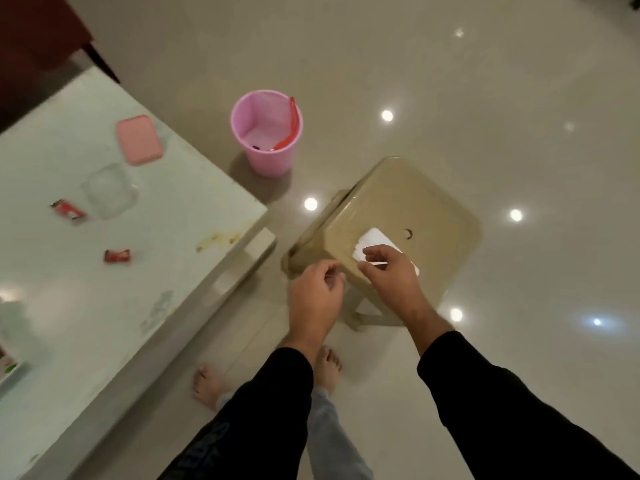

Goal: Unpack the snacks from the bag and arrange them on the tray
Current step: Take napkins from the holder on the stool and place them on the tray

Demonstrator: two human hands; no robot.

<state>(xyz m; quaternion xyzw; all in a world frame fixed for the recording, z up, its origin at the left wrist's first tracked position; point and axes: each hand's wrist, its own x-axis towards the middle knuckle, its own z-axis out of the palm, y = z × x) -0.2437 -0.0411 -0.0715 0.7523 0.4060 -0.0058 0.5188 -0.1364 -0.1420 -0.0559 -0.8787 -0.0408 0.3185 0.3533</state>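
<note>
Snacks are what you want, and two small red packets show: one [68,209] and another [117,256] lie on the pale table [145,237], well off to the left of both your hands. Your left hand [316,299] is the nearer of the two to them, hovering past the table's corner with its fingers curled loosely inward; whether it pinches anything is too small to tell. Your right hand [389,271] sits over the beige stool [398,202], fingers bent down onto a white paper or bag [372,237] that lies flat on the seat, just beyond and under the fingertips. It looks like a pinch on the near edge of that white piece, though the blur leaves it uncertain. No tray is plainly in view; something sits at the table's far left edge, cut off.

Judging by this, the white piece is directly under your right grip, its long side running away from you to the upper left. The left hand is just beside it and free to steady it. The pink bin [266,133] stands farther ahead-left, apart from both hands.
</note>
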